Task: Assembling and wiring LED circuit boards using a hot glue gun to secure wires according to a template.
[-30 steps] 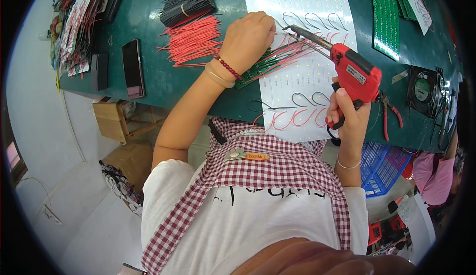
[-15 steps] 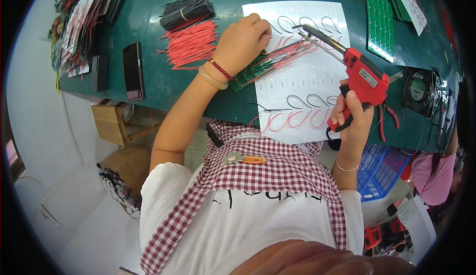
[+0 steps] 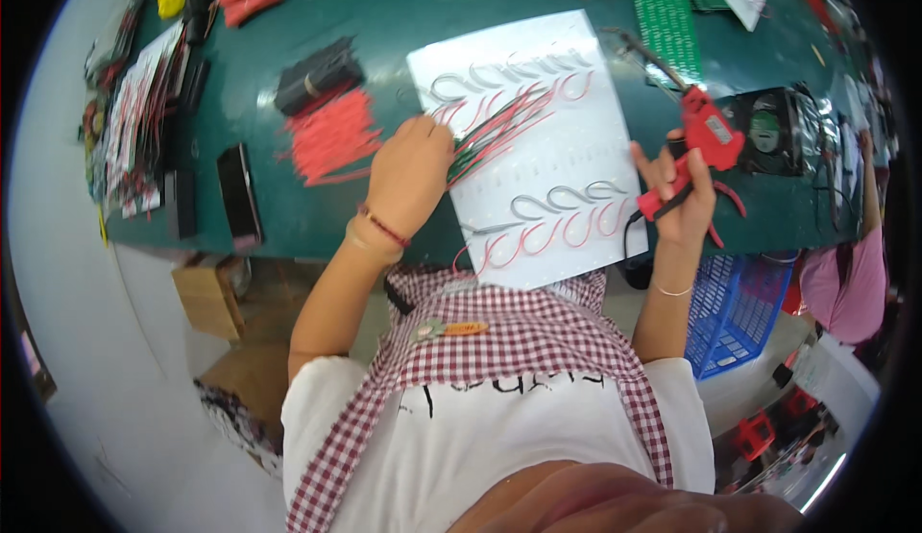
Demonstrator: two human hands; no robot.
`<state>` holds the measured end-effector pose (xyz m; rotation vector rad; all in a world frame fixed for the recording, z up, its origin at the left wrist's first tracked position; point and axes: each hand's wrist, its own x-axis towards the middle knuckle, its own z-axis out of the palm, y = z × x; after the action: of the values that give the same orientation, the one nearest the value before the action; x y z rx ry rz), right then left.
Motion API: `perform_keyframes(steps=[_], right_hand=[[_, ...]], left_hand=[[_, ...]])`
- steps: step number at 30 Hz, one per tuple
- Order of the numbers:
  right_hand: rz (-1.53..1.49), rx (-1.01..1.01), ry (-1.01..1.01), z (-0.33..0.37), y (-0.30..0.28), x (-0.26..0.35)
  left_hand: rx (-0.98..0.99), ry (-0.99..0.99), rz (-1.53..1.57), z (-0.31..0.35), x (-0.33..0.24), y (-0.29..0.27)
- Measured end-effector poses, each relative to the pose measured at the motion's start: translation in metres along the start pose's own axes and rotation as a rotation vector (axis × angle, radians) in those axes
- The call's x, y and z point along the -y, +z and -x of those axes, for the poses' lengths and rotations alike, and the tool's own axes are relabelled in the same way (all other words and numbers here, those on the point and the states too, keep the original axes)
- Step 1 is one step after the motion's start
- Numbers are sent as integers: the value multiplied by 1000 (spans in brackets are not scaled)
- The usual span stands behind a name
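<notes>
A red-and-black soldering gun [image 3: 709, 130] is in my right hand [image 3: 684, 192], its thin tip pointing up and left beyond the right edge of a white sheet of panels [image 3: 552, 154]. Loops of black and red wire stand in rows on this sheet. My left hand [image 3: 413, 163] is at the sheet's left edge with its fingers curled down; what they grip is hidden. From beside it, a loose bunch of red and dark wires [image 3: 499, 134] stretches across the sheet. Left of that hand lie a pile of red wires [image 3: 334, 134] and a banded bundle of black wires [image 3: 322, 77].
A phone [image 3: 238, 195] lies at the left. Green circuit boards [image 3: 665, 29] are at the back right, with a small black fan [image 3: 765, 130] and red-handled pliers [image 3: 732, 202] nearer. Below the table edge stands a blue plastic basket [image 3: 735, 317]; a person in pink [image 3: 845, 288] is at far right.
The soldering gun's tip has moved off the sheet to the right. My left hand has come down and left, and the sheet has tilted. The whole view has shifted.
</notes>
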<state>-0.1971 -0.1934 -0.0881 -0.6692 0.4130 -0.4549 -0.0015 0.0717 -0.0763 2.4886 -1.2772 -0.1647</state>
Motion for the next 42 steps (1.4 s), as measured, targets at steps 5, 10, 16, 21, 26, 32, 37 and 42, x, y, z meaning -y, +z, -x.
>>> perform_keyframes(steps=[5, 10, 16, 21, 26, 32, 37, 42], right_hand=[[-43, -185, 5, 7, -2, -28], [-152, -86, 16, 12, -3, -36], [-101, -92, -56, 13, 0, -33], [-100, -81, -80, 13, -2, -21], [-77, -83, -121, -2, -4, -10], [-121, -124, -53, 4, -3, -32], [-114, -156, -73, 15, 8, -40], [-87, -241, -120, 8, 15, -20]], left_hand=[[-5, 114, -3, 4, 13, 13], [-42, 180, -14, 8, 3, 4], [-22, 169, 77, 1, -3, 6], [-60, 204, 31, 5, -10, -1], [-157, 263, -26, -9, -22, 8], [-149, 401, 4, -12, -42, 19], [-82, 420, 196, -17, -46, 31], [84, 114, 589, -21, -42, 37]])
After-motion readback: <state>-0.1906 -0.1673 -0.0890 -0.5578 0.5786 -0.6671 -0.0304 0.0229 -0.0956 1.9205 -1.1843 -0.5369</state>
